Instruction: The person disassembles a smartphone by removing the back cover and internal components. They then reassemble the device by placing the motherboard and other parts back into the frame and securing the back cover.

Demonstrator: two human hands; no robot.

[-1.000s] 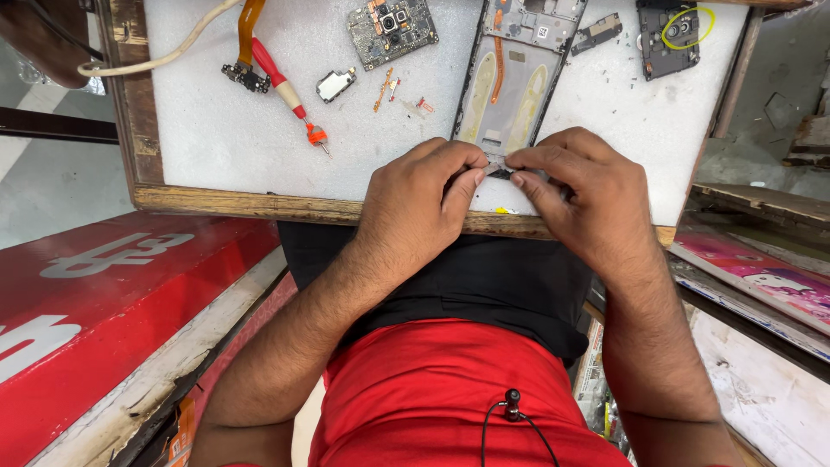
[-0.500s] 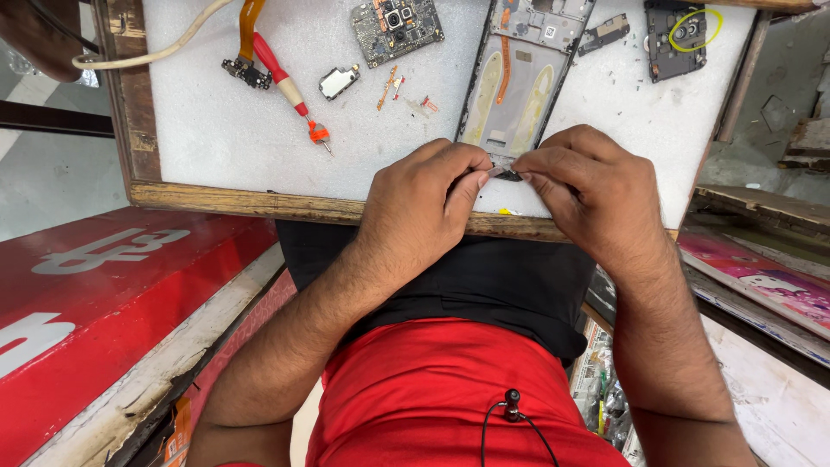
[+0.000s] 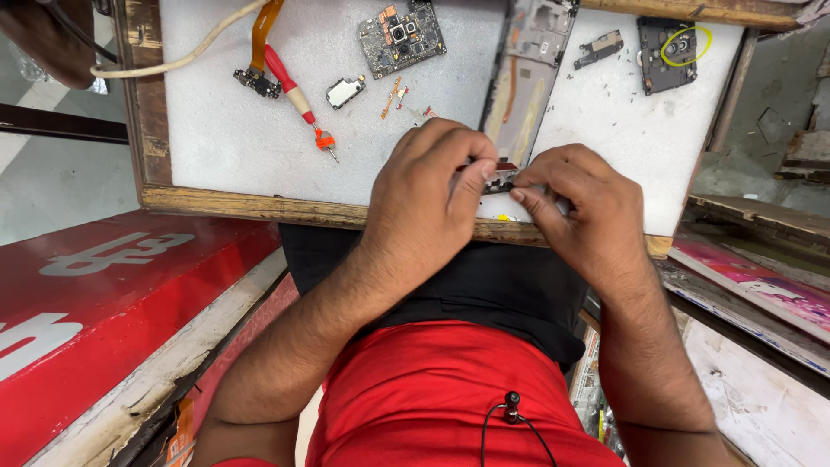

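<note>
An opened phone frame [image 3: 527, 86] lies lengthwise on the white worktop [image 3: 233, 130], its near end under my fingers. My left hand [image 3: 428, 203] and my right hand [image 3: 575, 212] meet at that end, fingertips pinched on a small dark part [image 3: 501, 180] of the phone frame. Most of the part is hidden by my fingers.
On the worktop lie a red-handled screwdriver [image 3: 298, 99], a circuit board [image 3: 400, 36], a small metal module [image 3: 346, 91], an orange flex cable [image 3: 262, 35], a dark cover with a yellow ring [image 3: 667, 52], and a white cable [image 3: 173, 60]. A wooden rim [image 3: 259, 207] edges it; a red board [image 3: 112, 294] sits left.
Both hands stay pinched at the phone frame's near end with only slight finger shifts. The view has drifted a little, so the worktop sits slightly lower in the picture.
</note>
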